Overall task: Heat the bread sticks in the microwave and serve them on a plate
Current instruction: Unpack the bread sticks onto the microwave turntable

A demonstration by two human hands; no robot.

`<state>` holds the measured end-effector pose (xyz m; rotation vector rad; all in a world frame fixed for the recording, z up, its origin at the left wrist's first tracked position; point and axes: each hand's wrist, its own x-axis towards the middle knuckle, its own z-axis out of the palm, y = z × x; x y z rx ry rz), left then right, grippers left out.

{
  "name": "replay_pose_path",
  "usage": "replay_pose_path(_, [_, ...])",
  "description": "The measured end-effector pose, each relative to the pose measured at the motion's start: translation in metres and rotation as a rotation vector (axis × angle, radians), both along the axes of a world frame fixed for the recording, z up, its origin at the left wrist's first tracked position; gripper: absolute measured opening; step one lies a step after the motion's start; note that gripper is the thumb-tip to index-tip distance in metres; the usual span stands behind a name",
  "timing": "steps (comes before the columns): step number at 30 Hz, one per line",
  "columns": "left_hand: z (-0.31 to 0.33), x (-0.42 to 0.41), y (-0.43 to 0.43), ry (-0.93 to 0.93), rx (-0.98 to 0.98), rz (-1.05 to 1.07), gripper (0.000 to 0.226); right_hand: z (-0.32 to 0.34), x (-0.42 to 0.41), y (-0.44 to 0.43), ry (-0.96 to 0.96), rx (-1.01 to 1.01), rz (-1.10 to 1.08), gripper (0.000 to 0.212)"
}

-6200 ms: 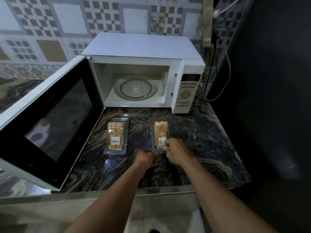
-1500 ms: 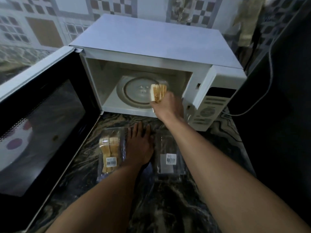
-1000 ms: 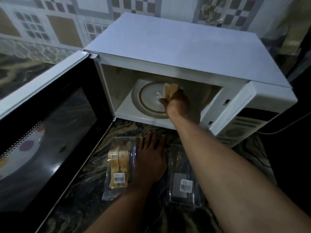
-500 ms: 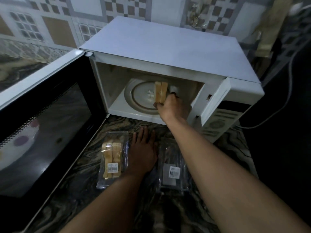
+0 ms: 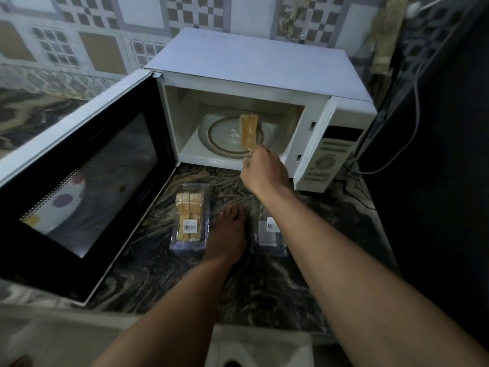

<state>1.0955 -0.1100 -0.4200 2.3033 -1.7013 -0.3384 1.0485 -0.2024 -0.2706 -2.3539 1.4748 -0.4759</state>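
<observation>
Marbled worktop (image 5: 158, 274) carries an open microwave (image 5: 251, 67). Right hand (image 5: 264, 170) pinches bread sticks (image 5: 248, 133) inside it; left hand (image 5: 227, 234) lies flat on the worktop.

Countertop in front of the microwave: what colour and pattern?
The countertop is black with swirling pale marble-like veins, shown best in the head view.

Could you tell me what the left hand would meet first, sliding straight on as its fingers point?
Probably the lower front edge of the microwave, across the countertop; the right hand is above that line, height unclear.
</observation>
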Motion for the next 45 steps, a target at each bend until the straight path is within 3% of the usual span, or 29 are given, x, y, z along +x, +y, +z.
replay_pose_path(5, [-0.01, -0.016, 0.049, 0.021, -0.097, -0.067, 0.059, -0.015, -0.005, 0.042, 0.014, 0.011, 0.053, 0.019])
replay_pose_path(9, [-0.011, -0.014, 0.083, 0.066, -0.286, -0.126, 0.043, -0.037, -0.005, 0.077, 0.019, 0.01, 0.073, 0.016])
replay_pose_path(15, [-0.013, 0.013, 0.135, 0.025, -0.48, 0.063, 0.028, -0.067, 0.0, 0.12, 0.022, 0.073, 0.262, 0.015])
replay_pose_path(19, [-0.012, 0.036, 0.145, 0.187, -0.453, 0.395, 0.016, -0.086, 0.005, 0.134, 0.109, 0.166, 0.352, 0.033])
replay_pose_path(23, [0.006, 0.048, 0.141, 0.428, -0.475, 0.654, 0.006, -0.094, 0.012, 0.141, 0.16, 0.198, 0.385, 0.011])
replay_pose_path(25, [0.012, 0.052, 0.138, 0.497, -0.458, 0.719, 0.009, -0.098, 0.015, 0.14, 0.166, 0.182, 0.393, 0.013])
replay_pose_path(29, [0.012, 0.061, 0.135, 0.572, -0.359, 0.761, 0.024, -0.098, 0.018, 0.14, 0.184, 0.13, 0.416, 0.012])
replay_pose_path(32, [0.01, 0.064, 0.134, 0.626, -0.348, 0.775, 0.021, -0.098, 0.018, 0.139, 0.213, 0.09, 0.426, 0.012])
replay_pose_path(38, [0.007, 0.064, 0.133, 0.773, -0.371, 0.749, 0.013, -0.093, 0.022, 0.134, 0.25, 0.078, 0.434, 0.034])
replay_pose_path(45, [0.019, 0.068, 0.123, 0.827, -0.253, 0.95, 0.012, -0.089, 0.023, 0.131, 0.278, 0.11, 0.461, 0.029])
